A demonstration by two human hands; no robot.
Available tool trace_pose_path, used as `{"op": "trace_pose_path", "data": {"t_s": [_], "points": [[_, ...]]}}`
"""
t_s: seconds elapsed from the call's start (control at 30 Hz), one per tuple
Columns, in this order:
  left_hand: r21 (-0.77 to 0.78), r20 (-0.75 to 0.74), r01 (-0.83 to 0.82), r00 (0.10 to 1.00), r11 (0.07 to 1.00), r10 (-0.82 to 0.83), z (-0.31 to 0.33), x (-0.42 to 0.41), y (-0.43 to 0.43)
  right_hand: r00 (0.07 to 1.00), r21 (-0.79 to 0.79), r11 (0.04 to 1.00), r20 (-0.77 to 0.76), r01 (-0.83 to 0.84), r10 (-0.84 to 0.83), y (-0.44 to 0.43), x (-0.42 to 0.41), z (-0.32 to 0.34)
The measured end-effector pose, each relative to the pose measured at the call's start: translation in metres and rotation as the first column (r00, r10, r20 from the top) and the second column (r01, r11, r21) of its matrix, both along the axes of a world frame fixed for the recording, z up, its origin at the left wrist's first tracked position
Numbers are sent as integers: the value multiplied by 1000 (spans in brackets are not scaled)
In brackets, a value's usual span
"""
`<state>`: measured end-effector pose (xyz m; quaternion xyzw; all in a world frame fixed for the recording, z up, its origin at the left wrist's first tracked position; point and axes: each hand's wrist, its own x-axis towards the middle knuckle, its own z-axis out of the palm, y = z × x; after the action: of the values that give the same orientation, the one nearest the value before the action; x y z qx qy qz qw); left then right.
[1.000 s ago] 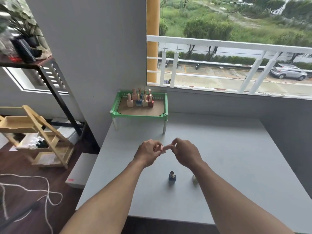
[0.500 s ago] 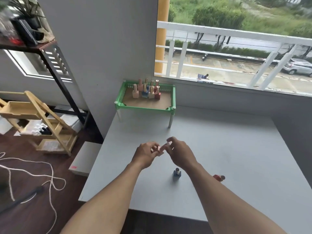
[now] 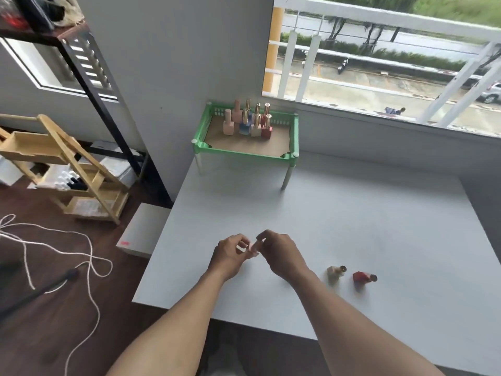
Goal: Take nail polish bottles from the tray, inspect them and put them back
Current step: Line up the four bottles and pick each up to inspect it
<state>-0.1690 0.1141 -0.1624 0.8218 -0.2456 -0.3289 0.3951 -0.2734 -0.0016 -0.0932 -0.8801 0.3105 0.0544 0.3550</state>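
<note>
Pale pink bottle (image 3: pixel 253 248) pinched between both hands (image 3: pixel 230 256) (image 3: pixel 282 253), fingers closed on it, above the grey surface (image 3: pixel 352 226). Green tray (image 3: pixel 244 154) sits well apart. A slip could knock the two bottles (image 3: pixel 335 274) standing nearby.

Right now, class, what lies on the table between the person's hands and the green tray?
Nothing: in the head view, bare grey table separates the hands from the green tray.

Home room, grey table (image 3: pixel 352 226) by balcony window (image 3: pixel 379 63), wooden rack (image 3: pixel 67 169)
</note>
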Motion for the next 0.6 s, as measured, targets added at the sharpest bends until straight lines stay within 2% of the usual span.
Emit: {"op": "trace_pose_path", "data": {"t_s": [0.6], "points": [[16, -10, -6, 1000, 1000, 6, -23, 2, 12, 997, 63, 996, -18, 70, -69, 16, 14, -30]]}}
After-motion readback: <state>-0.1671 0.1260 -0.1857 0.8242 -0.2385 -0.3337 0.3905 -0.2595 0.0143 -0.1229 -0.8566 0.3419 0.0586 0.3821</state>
